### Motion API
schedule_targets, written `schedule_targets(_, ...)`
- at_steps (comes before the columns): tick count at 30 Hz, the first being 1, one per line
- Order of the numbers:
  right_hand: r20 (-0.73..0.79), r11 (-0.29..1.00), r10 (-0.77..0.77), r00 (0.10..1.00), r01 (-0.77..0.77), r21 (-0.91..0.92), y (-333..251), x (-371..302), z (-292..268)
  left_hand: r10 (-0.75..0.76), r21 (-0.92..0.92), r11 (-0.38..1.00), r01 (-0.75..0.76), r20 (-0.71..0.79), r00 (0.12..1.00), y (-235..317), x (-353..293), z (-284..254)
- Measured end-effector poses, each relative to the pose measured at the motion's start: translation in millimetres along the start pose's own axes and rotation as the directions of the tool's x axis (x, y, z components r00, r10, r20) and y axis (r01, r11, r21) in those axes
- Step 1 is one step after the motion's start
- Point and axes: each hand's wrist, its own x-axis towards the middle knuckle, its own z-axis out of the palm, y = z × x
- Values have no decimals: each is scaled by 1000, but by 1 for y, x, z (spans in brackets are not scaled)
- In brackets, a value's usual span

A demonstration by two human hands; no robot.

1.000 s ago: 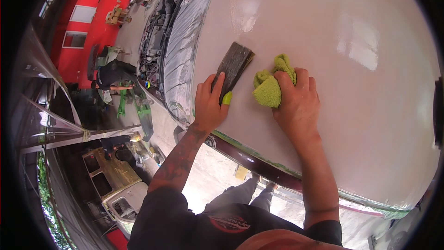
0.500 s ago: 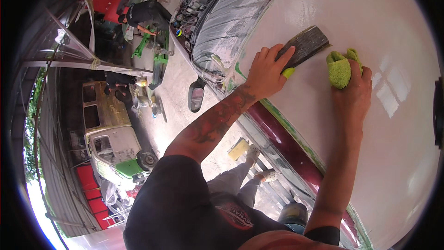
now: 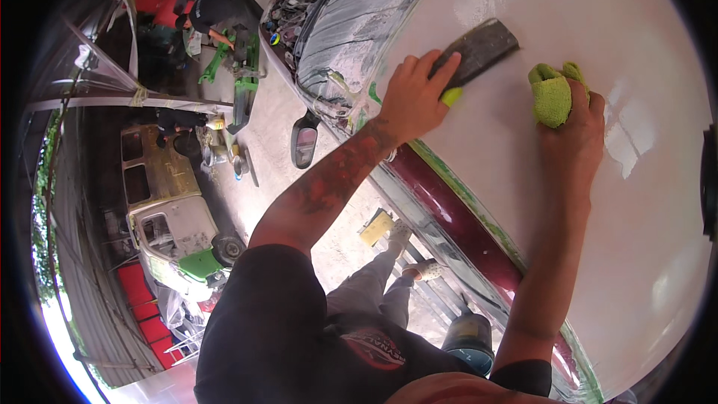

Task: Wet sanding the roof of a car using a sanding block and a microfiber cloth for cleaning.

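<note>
The dark sanding block (image 3: 479, 49) lies flat on the pale car panel (image 3: 598, 202), toward 12 o'clock in the view, with a yellow-green pad edge showing under its near end. The left hand (image 3: 415, 97) presses on that near end, fingers stretched along the block and thumb tucked at its side. At 2 o'clock, just beside the block but apart from it, the right hand (image 3: 572, 131) grips a bunched yellow-green cloth (image 3: 552, 93) against the panel, fingers curled around it.

Judging by the surface, the panel looks wet and evenly pale with soft glare across most of it, so much of the sanding seems done; what is left cannot be told from here.

Green masking tape (image 3: 456, 183) borders the dark red body strip (image 3: 449, 206) at 6 o'clock of the block. Plastic sheeting (image 3: 351, 22) covers the windscreen at 11 o'clock. Only 1 container shows: a blue bucket (image 3: 470, 340) on the floor at 6 o'clock, its contents hidden.
</note>
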Motion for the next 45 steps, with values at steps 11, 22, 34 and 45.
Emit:
schedule_targets(11,-48,998,-55,997,54,-27,10,1,4,-127,-34,991,127,26,992,37,-17,3)
schedule_targets(22,-52,999,-44,998,46,25,7,1,5,-205,120,970,209,-50,978,-21,21,13)
schedule_targets(34,-71,995,-70,995,74,61,2,-2,3,-288,104,954,282,47,957,-44,62,-1)
schedule_targets(45,-72,991,-96,993,102,81,-3,-3,3,-304,113,949,293,88,949,-49,79,-15)
